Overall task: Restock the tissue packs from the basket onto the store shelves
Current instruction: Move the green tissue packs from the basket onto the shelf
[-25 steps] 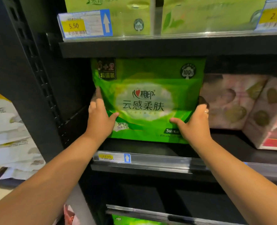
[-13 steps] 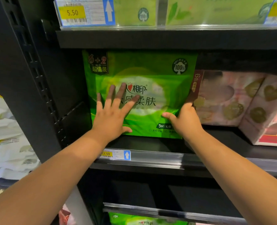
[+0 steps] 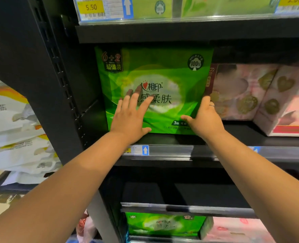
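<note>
A large green tissue pack [image 3: 162, 67] stands upright on the black middle shelf [image 3: 171, 139], at its left end against the dark upright. My left hand [image 3: 129, 118] lies flat on the pack's front, fingers spread. My right hand [image 3: 204, 120] holds the pack's lower right corner, thumb on the front and fingers around its right side, next to the pink packs. The basket is not in view.
Pink heart-printed tissue packs [image 3: 241, 92] fill the shelf to the right. Green packs [image 3: 152, 6] sit on the shelf above behind a 5.50 price tag [image 3: 92, 7]. More green [image 3: 162, 225] and pink packs sit on the bottom shelf. White packs [image 3: 13, 137] are stacked at far left.
The pack has gone deeper onto the shelf. My left hand went from gripping its left edge to lying flat on its front; my right hand stayed at the lower right corner.
</note>
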A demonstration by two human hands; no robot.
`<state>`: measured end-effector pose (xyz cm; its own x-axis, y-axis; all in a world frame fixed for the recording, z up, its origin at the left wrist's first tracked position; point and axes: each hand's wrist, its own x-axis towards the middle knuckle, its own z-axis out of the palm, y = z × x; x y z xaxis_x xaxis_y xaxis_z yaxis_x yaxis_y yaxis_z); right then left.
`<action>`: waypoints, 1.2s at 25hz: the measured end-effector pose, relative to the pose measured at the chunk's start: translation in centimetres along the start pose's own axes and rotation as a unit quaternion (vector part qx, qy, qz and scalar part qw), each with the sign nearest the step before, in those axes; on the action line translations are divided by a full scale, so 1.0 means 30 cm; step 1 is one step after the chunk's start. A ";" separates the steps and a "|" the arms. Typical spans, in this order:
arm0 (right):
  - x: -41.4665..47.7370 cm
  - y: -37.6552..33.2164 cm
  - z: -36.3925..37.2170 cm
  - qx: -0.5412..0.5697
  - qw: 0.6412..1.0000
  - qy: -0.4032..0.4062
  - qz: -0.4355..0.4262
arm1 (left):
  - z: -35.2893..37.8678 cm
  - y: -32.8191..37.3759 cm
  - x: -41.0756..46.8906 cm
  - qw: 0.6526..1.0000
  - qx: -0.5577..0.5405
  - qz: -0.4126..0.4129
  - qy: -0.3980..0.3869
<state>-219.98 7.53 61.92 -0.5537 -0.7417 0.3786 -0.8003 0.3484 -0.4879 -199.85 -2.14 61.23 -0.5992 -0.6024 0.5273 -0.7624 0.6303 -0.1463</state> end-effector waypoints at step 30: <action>-1.582 0.797 -0.477 -0.330 0.863 0.009 0.381 | -0.115 1.345 -0.809 0.840 -0.296 0.450 -0.061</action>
<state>-216.12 59.27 43.52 -0.9762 -0.1451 0.1612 -0.1545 0.9868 -0.0478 -215.25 39.60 45.41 -0.9161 0.2255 0.3316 0.2463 0.9690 0.0214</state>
